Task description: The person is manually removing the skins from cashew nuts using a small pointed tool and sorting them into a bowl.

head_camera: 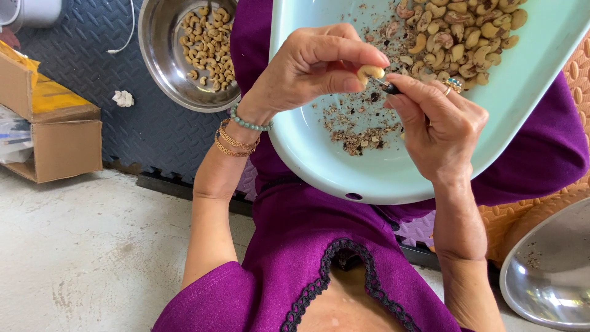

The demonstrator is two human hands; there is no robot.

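Pale-blue plastic tub [344, 178] on the lap holds unpeeled cashews [467, 27] heaped at 1 o'clock and skin scraps [359, 132] at centre. Left hand [307, 71] fingers pinch one cashew [369, 73]; right hand [439, 126] fingers close round a small dark blade [389, 87] touching it. Steel bowl [161, 58] at 11 o'clock holds peeled nuts [208, 43], roughly a third full; judged well short of done.

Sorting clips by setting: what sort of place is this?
Probably an informal home or small-workshop floor for cashew peeling: foam floor mats, bare concrete floor, cardboard boxes, and a steel bowl of kernels.
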